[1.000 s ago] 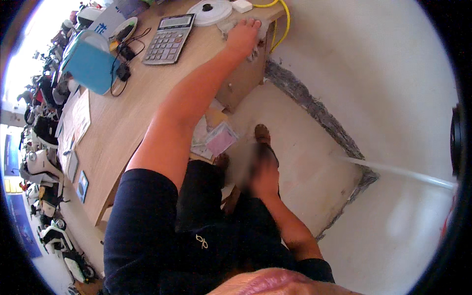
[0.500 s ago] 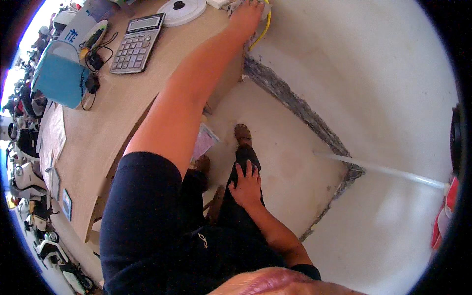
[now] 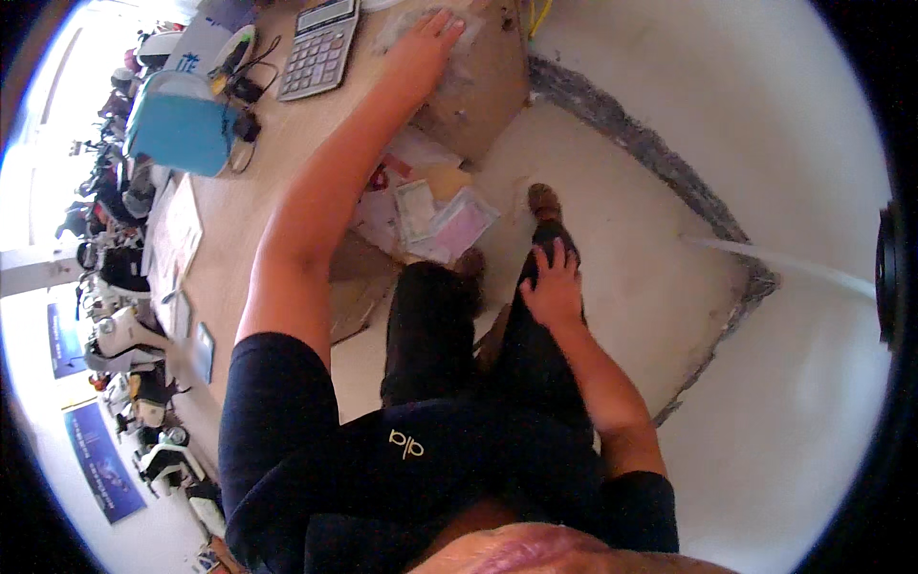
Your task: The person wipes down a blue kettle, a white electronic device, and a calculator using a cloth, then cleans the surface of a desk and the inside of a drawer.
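Note:
My left hand (image 3: pixel 430 43) lies on the desk (image 3: pixel 249 215) near its right edge, fingers stretched out. Beneath and around it is a crumpled greyish piece (image 3: pixel 464 67), thin like plastic or cloth; its kind is unclear. On my knee, over the dark trousers (image 3: pixel 535 344), rests my right hand (image 3: pixel 555 292) with its fingers apart and nothing in it. A grey calculator (image 3: pixel 320 48) sits to the left of my left hand.
A blue container (image 3: pixel 182 129), black cables (image 3: pixel 247 124) and papers (image 3: pixel 172 230) lie farther left on the desk. Loose papers and packets (image 3: pixel 430 206) show below its edge. A white wall rises at right, with a pale pipe (image 3: pixel 794 258). Scooters (image 3: pixel 124 335) stand beyond.
My left hand has drawn back from the desk's far corner, closer to the calculator. The view has shifted, showing more papers under the desk. My right hand stays on the knee.

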Demonstrator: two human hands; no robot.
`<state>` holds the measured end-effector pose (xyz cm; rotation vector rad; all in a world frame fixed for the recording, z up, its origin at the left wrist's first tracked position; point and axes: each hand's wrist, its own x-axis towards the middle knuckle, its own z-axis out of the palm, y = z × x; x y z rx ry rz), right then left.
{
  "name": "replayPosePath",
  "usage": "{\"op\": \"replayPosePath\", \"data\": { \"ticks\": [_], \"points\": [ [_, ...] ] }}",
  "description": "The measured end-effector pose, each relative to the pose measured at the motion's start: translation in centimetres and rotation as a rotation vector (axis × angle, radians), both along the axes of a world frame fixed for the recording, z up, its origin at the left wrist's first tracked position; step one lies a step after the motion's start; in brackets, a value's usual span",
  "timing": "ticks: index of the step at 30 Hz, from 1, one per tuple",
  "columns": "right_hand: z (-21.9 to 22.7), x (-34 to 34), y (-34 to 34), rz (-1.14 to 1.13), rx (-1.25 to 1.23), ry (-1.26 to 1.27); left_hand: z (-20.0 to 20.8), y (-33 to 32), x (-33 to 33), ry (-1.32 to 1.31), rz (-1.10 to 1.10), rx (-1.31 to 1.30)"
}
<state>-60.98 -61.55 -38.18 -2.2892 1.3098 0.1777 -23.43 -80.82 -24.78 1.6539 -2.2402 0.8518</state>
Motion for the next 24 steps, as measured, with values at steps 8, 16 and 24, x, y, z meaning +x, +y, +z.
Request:
{"op": "replayPosePath", "data": {
  "ticks": [8, 16, 24],
  "points": [
    [-0.7, 0.0, 1.2, 0.016, -0.016, -0.030, 2.5, 28.9, 1.6, 0.155, 0.311, 0.259],
    [-1.6, -1.1, 2.5, -0.004, -0.054, -0.039, 4.2, 52.0, 1.1, 0.186, 0.632, 0.339],
    [-2.3, -1.5, 3.0, 0.016, -0.239, -0.060, 6.8, 60.4, 0.1, 0.326, 0.690, 0.224]
  ]
}}
